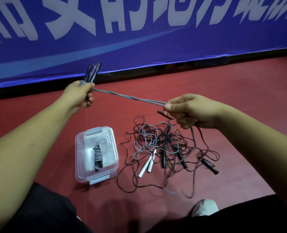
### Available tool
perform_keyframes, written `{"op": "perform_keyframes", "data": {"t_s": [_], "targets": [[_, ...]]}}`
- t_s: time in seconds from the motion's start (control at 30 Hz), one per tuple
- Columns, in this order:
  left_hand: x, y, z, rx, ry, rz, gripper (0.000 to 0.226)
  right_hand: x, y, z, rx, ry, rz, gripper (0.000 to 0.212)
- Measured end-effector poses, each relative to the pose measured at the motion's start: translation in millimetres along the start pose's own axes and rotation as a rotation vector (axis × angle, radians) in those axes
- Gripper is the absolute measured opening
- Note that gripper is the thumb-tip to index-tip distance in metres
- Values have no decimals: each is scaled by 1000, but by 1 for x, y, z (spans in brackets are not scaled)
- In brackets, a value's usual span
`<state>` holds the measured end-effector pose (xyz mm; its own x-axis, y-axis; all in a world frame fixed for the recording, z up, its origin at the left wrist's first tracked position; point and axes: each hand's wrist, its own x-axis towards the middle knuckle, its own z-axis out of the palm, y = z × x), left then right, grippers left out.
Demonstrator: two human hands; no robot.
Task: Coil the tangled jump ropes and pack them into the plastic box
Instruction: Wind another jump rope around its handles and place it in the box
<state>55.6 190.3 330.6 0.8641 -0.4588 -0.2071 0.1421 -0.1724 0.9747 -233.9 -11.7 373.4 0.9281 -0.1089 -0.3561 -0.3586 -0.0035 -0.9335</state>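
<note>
We hold a grey jump rope point(131, 98) in the air, its two strands twisted loosely together and stretched between both hands. Our left hand point(81, 96) has its fingers curled round the rope's two dark, slim handles point(93, 72), which stick up past the fist, with a few grey turns already wound at their base. Our right hand point(189, 110) pinches the strands between thumb and forefinger, the other fingers curled; the rope trails down from under this hand toward the floor.

Below the right hand lies the tangled pile point(164, 145), thin dark and grey cords looping over one another on the red floor point(240, 81). A pair of white handles point(147, 163) lies side by side at its near left, and black handles point(208, 164) lie at its right edge.

Just left of the pile stands the clear plastic box point(113, 142), rectangular with rounded corners, open on top. One coiled grey rope point(97, 157) lies inside it.

Behind runs a blue banner point(139, 47) with large white lettering. A pale shoe point(205, 207) shows at the bottom.
</note>
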Motion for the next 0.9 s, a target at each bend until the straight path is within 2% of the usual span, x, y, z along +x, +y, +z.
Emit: {"op": "perform_keyframes", "data": {"t_s": [0.17, 0.23, 0.3, 0.43, 0.53, 0.7, 0.83, 0.9], "targets": [[5, -15, -1, 532, -107, 124, 18, -5, -12, 1, -19, 42, -131, 20], [6, -23, 2, 852, -150, 190, 22, -5, -11, 1, -50, 88, -156, 21], [2, -30, 8, 1031, -207, 196, 27, -3, -10, 0, -27, 161, -170, 23], [-2, -36, 23, 1144, -295, 212, 31, 1, -13, -3, 127, 208, -174, 26], [-4, -38, 29, 1250, -389, 223, 33, 1, -16, 0, 139, 214, -181, 27], [-21, -48, 47, 1476, -637, 208, 55, 8, -20, 4, 151, 266, -217, 28], [-50, -56, 69, 1577, -814, 300, 72, 12, -17, -8, 162, 365, -237, 28], [-65, -61, 80, 1614, -869, 389, 74, 14, -13, -14, 144, 404, -235, 29]]}}
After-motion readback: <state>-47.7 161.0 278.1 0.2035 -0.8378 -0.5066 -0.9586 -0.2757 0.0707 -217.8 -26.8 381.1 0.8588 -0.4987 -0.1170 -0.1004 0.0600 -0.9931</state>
